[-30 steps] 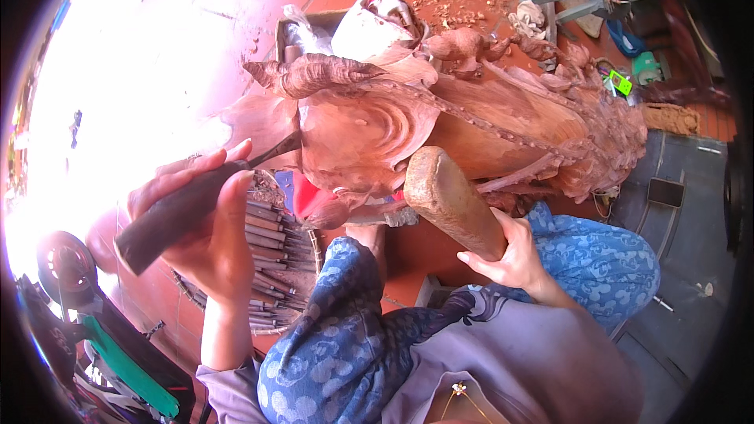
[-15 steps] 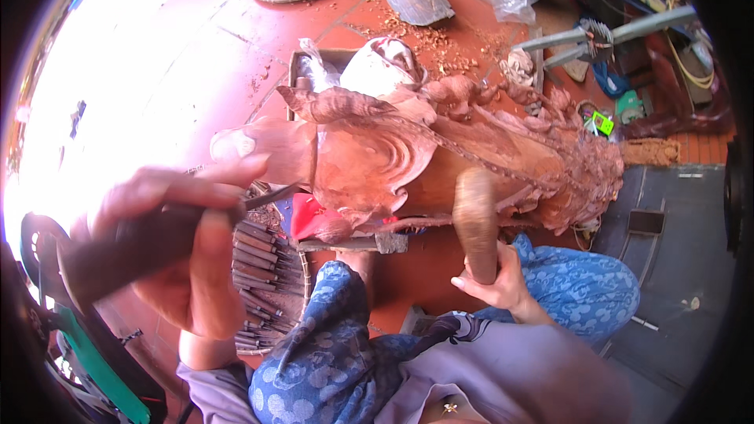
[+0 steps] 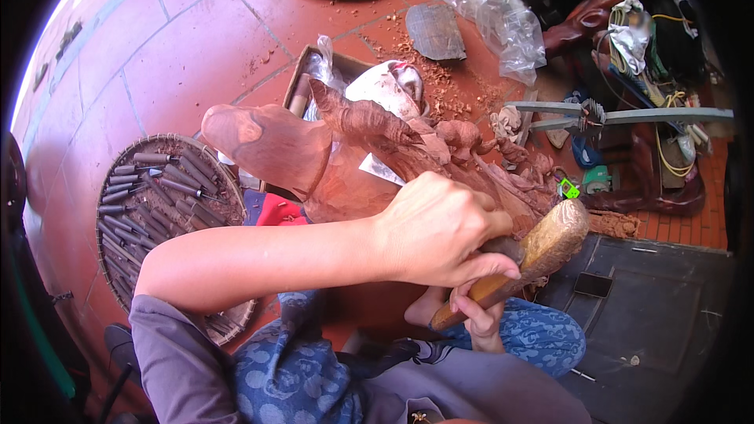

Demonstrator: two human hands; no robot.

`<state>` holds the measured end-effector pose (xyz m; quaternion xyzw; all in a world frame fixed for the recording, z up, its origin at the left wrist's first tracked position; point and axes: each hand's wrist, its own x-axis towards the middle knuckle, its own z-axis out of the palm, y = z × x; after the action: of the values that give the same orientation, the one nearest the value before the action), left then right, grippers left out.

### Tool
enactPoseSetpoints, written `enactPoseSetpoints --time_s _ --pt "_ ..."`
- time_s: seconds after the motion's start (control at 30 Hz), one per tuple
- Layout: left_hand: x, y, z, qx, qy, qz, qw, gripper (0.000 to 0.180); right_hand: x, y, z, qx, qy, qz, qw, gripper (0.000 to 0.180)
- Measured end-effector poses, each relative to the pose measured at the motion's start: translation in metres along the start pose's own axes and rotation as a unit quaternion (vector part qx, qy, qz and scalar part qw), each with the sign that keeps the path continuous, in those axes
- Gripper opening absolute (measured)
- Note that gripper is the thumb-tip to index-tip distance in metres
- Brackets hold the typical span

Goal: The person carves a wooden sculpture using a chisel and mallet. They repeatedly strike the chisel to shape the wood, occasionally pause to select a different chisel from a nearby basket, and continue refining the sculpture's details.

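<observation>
My left hand [image 3: 440,228] crosses in front of me, closed round a chisel. Only the end of the chisel's dark handle shows, beside the mallet; its blade is hidden. In my right hand [image 3: 481,320] is a wooden mallet [image 3: 542,255], its thick worn head tilted up to the right, touching or very near the chisel handle. Beneath and beyond my left hand lies a large reddish wood carving [image 3: 275,149], smooth and rounded at its left end and deeply carved along its far side. My left forearm and hand cover its near middle.
A round woven tray [image 3: 102,188] of chisels stands at left. Beyond the carving are a box [image 3: 302,74] with a white cloth [image 3: 389,90], a flat slab [image 3: 436,31], wood shavings and plastic sheeting [image 3: 495,20]. A phone-like dark rectangle [image 3: 593,284] lies on a dark panel at right.
My left hand with the chisel has moved from the far left across to the carving's right half, beside the mallet. The view has shifted, showing more of the chisel tray.
</observation>
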<state>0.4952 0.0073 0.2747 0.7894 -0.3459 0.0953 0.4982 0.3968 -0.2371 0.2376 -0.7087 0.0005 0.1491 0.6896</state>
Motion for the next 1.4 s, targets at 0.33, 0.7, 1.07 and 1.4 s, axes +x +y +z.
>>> enactPoseSetpoints --time_s 0.33,0.7,1.07,1.4 --pt "0.004 -0.01 0.001 0.007 0.076 -0.046 0.996 0.048 -0.001 0.005 -0.003 0.025 -0.011 0.008 1.0 0.038" --pt "0.005 -0.012 -0.003 -0.019 0.148 -0.059 0.987 0.045 -0.003 0.005 0.001 -0.065 0.014 -0.039 0.997 0.039" --pt "0.009 -0.015 -0.007 -0.045 0.188 -0.071 0.979 0.037 0.0 -0.01 0.012 -0.039 0.071 -0.062 0.995 0.037" --pt "0.01 -0.016 -0.013 -0.076 0.201 -0.091 0.972 0.035 0.005 -0.026 0.014 -0.087 0.034 -0.018 0.995 0.036"
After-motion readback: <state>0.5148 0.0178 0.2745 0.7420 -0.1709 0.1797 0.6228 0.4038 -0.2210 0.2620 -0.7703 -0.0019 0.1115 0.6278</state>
